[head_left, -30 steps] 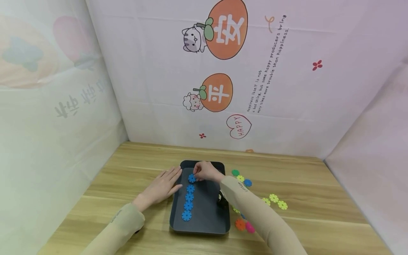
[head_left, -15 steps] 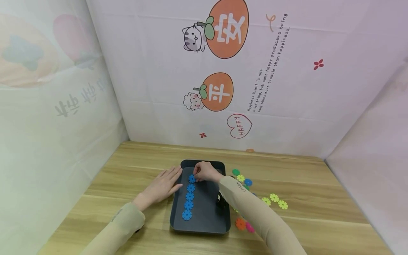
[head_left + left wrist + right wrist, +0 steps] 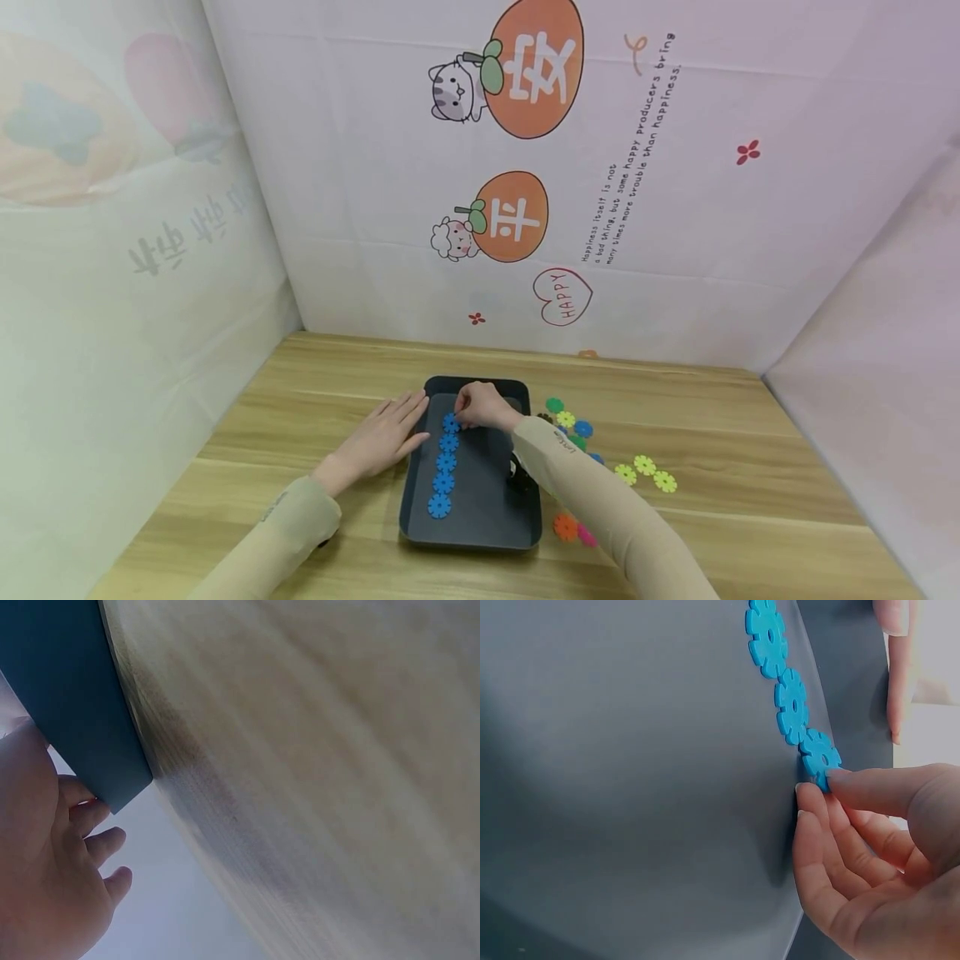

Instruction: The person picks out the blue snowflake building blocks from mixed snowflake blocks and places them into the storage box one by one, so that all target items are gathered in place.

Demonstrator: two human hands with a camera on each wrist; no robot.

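Note:
A row of several blue notched snowflake discs (image 3: 444,482) lies along the left part of a dark grey tray (image 3: 487,521). At the far end of that row my right hand (image 3: 486,406) pinches one blue snowflake disc (image 3: 819,756) between thumb and fingertips. The held disc's edge meets the neighbouring disc (image 3: 792,706) in the right wrist view. My left hand (image 3: 381,437) rests on the tray's left rim with its fingers extended. In the left wrist view, that hand's fingers (image 3: 105,846) lie against the tray's outer wall (image 3: 79,697).
To the tray's right, loose discs are scattered on the wooden table (image 3: 360,367): several yellow-green (image 3: 643,465), green (image 3: 554,405), blue (image 3: 582,429), an orange one (image 3: 566,527) and a pink one (image 3: 587,535). My right forearm partly covers them. Printed cloth walls (image 3: 375,275) enclose the table.
My right hand has brought the pinched disc slightly nearer to me, narrowing the gap to the row. The left hand has stayed still on the rim.

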